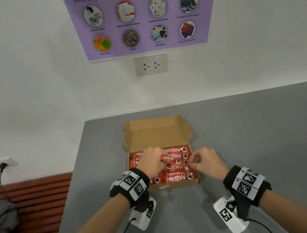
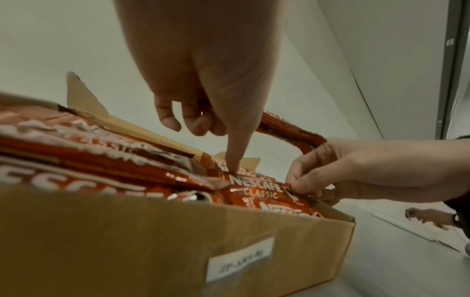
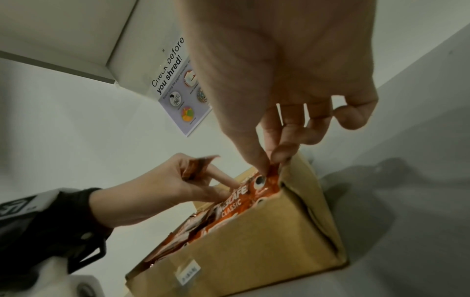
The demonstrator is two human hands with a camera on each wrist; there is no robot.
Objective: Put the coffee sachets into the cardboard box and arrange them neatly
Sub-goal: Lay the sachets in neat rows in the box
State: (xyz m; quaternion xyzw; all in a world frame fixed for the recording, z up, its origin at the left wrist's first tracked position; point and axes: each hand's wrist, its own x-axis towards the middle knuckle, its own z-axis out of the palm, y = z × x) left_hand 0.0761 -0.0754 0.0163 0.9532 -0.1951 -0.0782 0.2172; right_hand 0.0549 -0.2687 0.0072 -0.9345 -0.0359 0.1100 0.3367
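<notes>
— Grey matte tabletop against a white wall; purple shredder poster and wall socket above. What sits on it?

— Item one: cardboard box, plain brown corrugated, lid flap folded back toward the wall. Filled with coffee sachets, glossy red foil sticks, white lettering, lying in rows.

— Hands?

— Left hand: outer fingers curled round one loose sachet, held slanted above the rows; index finger straight, its tip pressing down on a packed sachet just below that grip. The straight finger reads only from the left wrist view; the head view shows knuckles.

— And the other?

— Right hand: thumb and forefinger pinching the crimped end of a packed sachet at the box's right wall, remaining fingers loosely bent. The right wrist view shows the pinch beside the cardboard edge.

— Anything only one view carries?

— White label on the box front, text unreadable; absent from the head view. Head view alone gives the slatted wooden bench with grey cloth.
</notes>
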